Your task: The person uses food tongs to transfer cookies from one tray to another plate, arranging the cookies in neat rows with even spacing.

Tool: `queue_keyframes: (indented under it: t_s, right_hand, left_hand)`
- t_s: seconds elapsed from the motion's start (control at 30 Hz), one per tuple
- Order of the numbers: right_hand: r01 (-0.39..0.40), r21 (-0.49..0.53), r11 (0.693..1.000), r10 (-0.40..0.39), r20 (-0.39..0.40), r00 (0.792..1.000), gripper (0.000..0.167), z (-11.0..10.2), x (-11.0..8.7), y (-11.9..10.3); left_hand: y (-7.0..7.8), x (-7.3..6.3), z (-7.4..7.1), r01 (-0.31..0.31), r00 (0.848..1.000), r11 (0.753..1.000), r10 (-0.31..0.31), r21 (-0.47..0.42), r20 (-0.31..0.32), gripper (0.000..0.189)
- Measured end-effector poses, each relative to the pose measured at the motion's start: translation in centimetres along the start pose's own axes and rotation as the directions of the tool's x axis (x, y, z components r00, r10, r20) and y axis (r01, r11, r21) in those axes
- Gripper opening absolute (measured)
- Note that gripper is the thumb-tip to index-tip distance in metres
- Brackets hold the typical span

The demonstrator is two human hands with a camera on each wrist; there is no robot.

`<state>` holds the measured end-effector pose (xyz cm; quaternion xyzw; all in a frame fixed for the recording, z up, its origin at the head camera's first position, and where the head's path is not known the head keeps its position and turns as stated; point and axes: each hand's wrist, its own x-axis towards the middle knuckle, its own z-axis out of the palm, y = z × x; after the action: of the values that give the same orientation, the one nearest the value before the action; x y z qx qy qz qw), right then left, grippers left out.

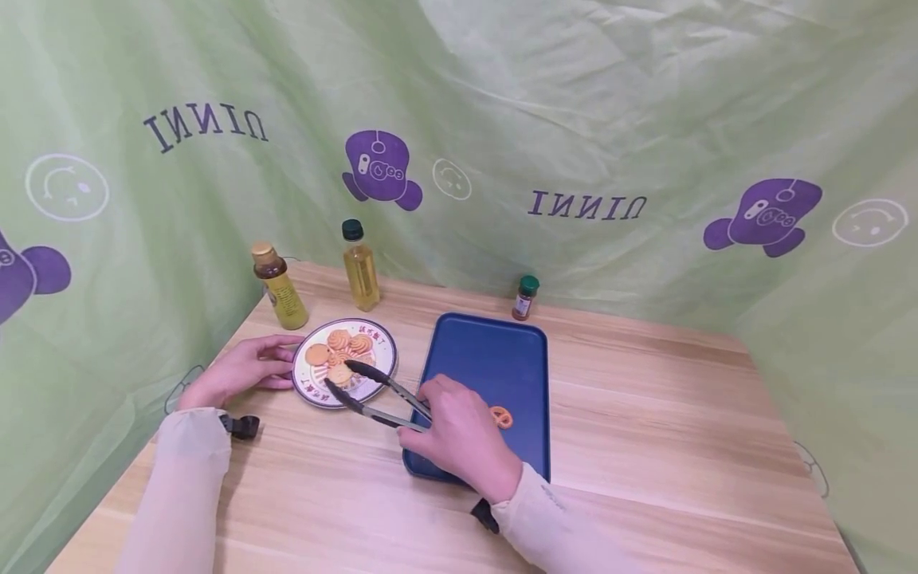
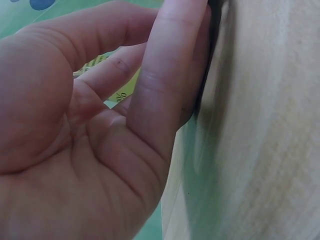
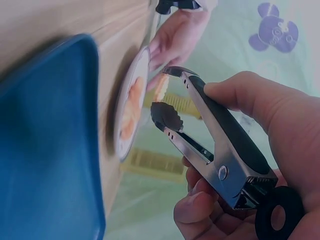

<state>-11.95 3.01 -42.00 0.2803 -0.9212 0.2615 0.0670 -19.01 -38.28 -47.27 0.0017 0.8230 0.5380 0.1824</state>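
Observation:
At the left rim of a round patterned plate (image 1: 308, 389), my left hand (image 1: 247, 368) grips the edge with bent fingers. In the left wrist view, the fingers (image 2: 165, 75) meet the plate's dark underside, and their tips are hidden. Several round and swirled cookies (image 1: 339, 340) lie on the plate. My right hand (image 1: 462, 434) holds metal tongs (image 1: 390, 418) with black tips, thumb on one arm and fingers round the other. The tips stand apart over the plate, with a cookie (image 3: 161, 89) between them in the right wrist view.
A dark blue tray (image 1: 488, 351) lies under my right hand, with a pretzel-shaped cookie (image 1: 501, 417) on it. Behind the plate stand a yellow-labelled bottle (image 1: 285, 299) and an oil bottle (image 1: 362, 275). A small green-capped jar (image 1: 525, 299) stands beyond the tray. Green curtain (image 1: 574, 119) encloses the table.

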Motion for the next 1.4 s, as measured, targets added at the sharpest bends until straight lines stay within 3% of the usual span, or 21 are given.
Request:
queue_keyframes:
  t_s: [0.23,0.43,0.77,1.07,1.4]
  right_hand:
    - [0.031,-0.045,0.999,-0.029,0.039,0.999,0.029,2.0,2.1,-1.7]
    - [0.028,-0.071,0.997,-0.024,0.047,0.999,0.030,3.4,2.7,-2.0]
    - [0.047,-0.149,0.988,-0.045,0.013,0.999,0.035,4.0,3.0,-2.3]
    - [0.049,-0.156,0.986,-0.048,0.010,0.999,0.036,4.3,3.1,-2.3]
    - [0.053,-0.151,0.987,-0.051,0.017,0.999,0.036,4.4,3.0,-2.3]
  left_hand:
    - [-0.1,0.0,0.1,-0.017,1.000,0.999,0.017,-0.028,0.004,0.067]
    - [0.0,0.3,0.1,-0.010,1.000,0.999,0.011,-0.036,0.006,0.067]
    - [0.0,0.3,0.2,-0.013,1.000,0.999,0.014,-0.052,0.017,0.068]
    - [0.0,0.2,0.0,0.000,1.000,1.000,0.000,-0.030,0.013,0.067]
    - [0.0,-0.1,0.0,-0.028,1.000,0.999,0.029,-0.023,0.013,0.067]
